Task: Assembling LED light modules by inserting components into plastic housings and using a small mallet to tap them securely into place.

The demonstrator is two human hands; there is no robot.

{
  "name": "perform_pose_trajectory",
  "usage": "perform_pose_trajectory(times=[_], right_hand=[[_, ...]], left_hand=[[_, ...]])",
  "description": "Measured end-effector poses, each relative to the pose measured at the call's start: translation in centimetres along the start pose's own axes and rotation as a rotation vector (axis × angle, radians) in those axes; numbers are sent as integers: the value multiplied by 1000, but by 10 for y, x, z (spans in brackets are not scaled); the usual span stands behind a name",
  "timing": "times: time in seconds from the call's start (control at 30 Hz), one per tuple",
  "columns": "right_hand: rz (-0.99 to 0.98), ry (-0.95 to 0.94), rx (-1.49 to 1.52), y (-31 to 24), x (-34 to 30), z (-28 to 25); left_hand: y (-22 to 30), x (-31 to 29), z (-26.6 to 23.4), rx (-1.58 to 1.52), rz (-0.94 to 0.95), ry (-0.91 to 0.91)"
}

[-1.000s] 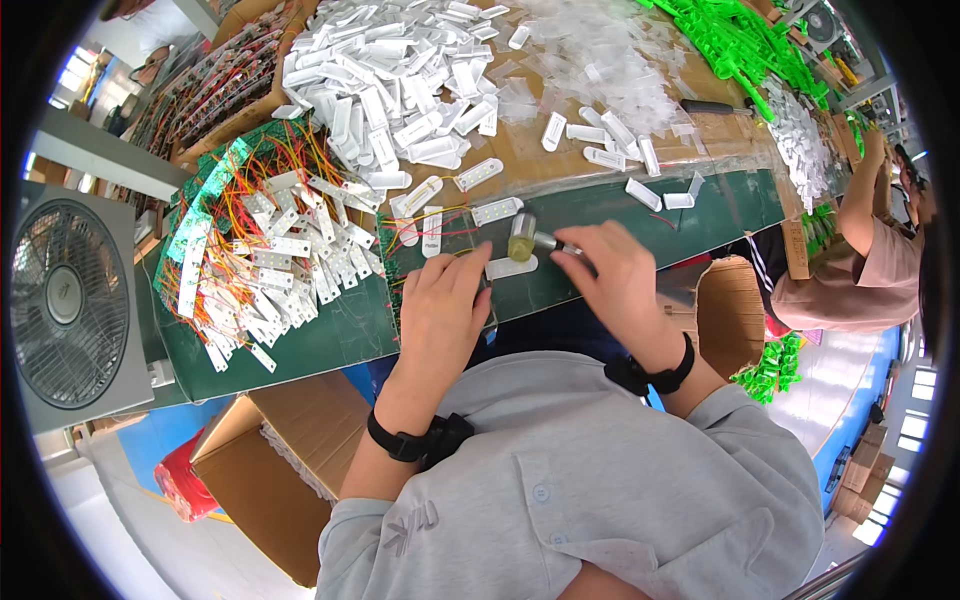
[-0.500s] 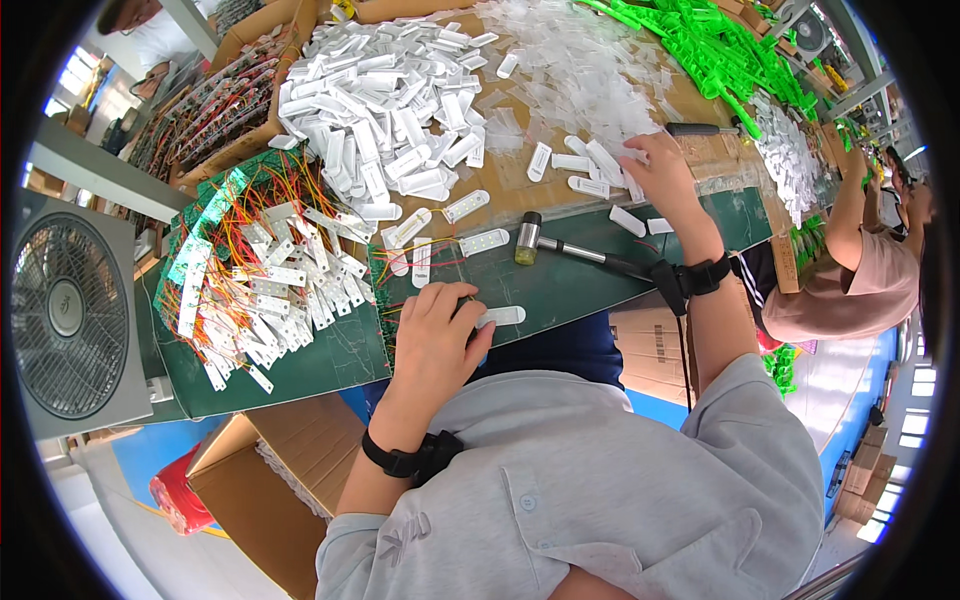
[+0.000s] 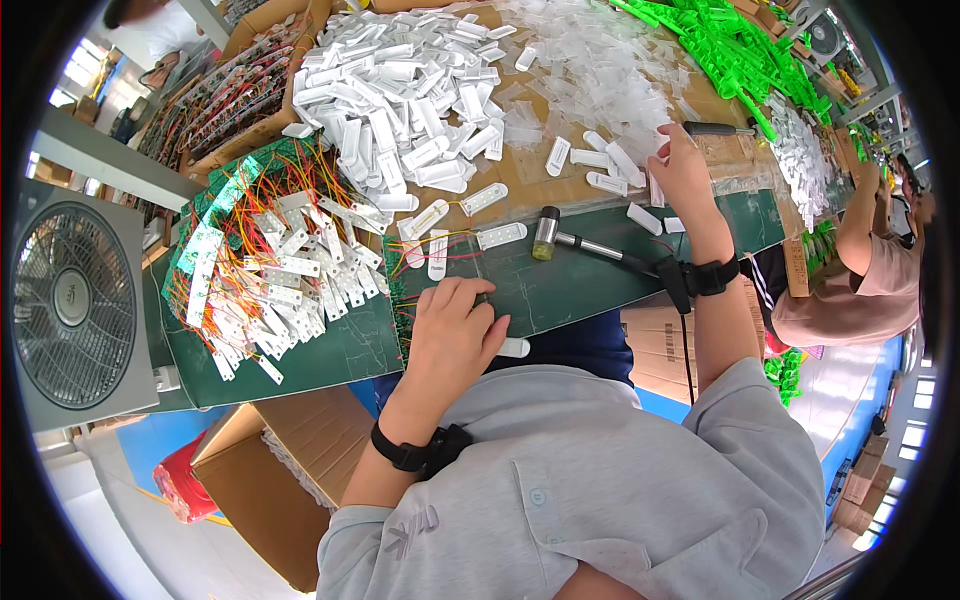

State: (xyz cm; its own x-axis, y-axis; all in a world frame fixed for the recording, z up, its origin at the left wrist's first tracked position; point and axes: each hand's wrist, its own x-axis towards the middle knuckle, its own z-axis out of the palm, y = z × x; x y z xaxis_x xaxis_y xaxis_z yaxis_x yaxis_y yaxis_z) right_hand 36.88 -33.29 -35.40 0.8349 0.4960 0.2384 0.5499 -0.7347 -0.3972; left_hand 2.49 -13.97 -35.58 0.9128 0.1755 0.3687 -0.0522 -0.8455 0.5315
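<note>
Near the table's front edge, my left hand [image 3: 452,325] is closed with fingers curled. The rounded end of a white plastic casing [image 3: 514,348] sticks out below its thumb; the rest is hidden. My right hand [image 3: 685,172] reaches to the pile of clear plastic pieces [image 3: 590,75], thumb and index finger apart; no held thing shows between them. Several loose white casings [image 3: 607,182] lie beside it. Between my hands rests a mallet [image 3: 600,250] with a yellowish face. White casings with wired LED strips [image 3: 501,236] lie beyond my left hand.
A big heap of white casings [image 3: 400,95] covers the back of the table. At left are wired LED strips [image 3: 280,270] and a fan [image 3: 72,300]. Green plastic parts [image 3: 730,60] and a dark-handled tool [image 3: 715,129] lie at far right. Another person [image 3: 840,300] sits at right.
My left hand and its white casing have come nearer to my body. My right hand has shifted right, its thumb and index finger wider apart. The whole view has shifted slightly.
</note>
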Motion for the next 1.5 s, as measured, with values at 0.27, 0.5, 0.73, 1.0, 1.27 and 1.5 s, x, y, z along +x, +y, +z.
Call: perform_pose_trajectory(times=[0.27, 0.5, 0.73, 1.0, 1.27, 1.5], right_hand=[[-96, 84, -24, -41, -35, -15], [-712, -129, 247, -149, -115, 27], [-775, -252, 251, -153, -142, 30], [-737, -308, 333, -149, -151, 29], [-727, -294, 466, -146, -152, 33], [-719, -286, 486, -145, -153, 34]], left_hand=[[0, -1, 0, 17, -17, 49], [2, 5, -4, 64, -111, 258], [-8, 12, -4, 131, -109, 253], [-16, 4, 1, 188, -135, 133], [-12, 4, -2, 138, -160, 134], [-19, 6, -6, 80, -47, 104]])
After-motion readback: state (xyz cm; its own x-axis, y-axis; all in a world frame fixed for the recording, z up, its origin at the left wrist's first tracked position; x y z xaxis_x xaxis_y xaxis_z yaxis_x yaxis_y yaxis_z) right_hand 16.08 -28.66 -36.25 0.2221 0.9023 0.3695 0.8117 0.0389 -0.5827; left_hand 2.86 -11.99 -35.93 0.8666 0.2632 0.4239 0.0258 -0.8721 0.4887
